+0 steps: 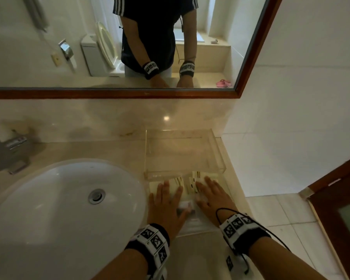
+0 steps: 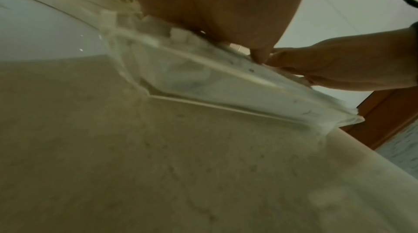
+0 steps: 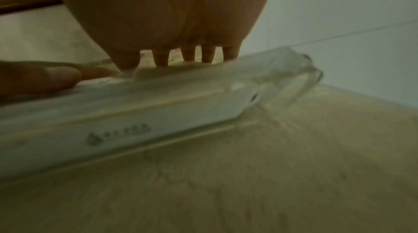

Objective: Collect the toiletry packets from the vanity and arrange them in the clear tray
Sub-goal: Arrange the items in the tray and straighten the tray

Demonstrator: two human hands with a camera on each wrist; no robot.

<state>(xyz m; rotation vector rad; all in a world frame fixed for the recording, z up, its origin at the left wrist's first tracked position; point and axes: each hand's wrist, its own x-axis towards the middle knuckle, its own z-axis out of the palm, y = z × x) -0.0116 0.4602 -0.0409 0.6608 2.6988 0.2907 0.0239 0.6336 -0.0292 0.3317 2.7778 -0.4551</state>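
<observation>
- Both hands are laid flat, fingers spread and straight: the left hand (image 1: 168, 201) and the right hand (image 1: 212, 196) are pressed onto the toiletry packets (image 1: 187, 183), low and centre-right in the head view. No packet is pinched.
- The packets appear to lie inside a shallow clear tray (image 2: 228, 92) on the beige worktop (image 1: 73, 148), its near wall seen in both wrist views; a second, deeper clear tray (image 1: 216, 150) stands just behind, and nothing can be made out in it.
- Risk, as judged: under flat pressure the glossy packets may slide over one another and be fanned out of line, since they overlap loosely.
- Risk, as judged: the tray may be pushed across the smooth worktop toward the right edge or toward the washbasin (image 1: 55, 195) just to its left, if the push is uneven.
- Risk, as judged: the clear walls are hard to see, so fingers may catch a rim.
- Count: two hands; two clear trays; one washbasin; one tap (image 1: 8, 150); at least four packets, the exact number hidden under the hands.
</observation>
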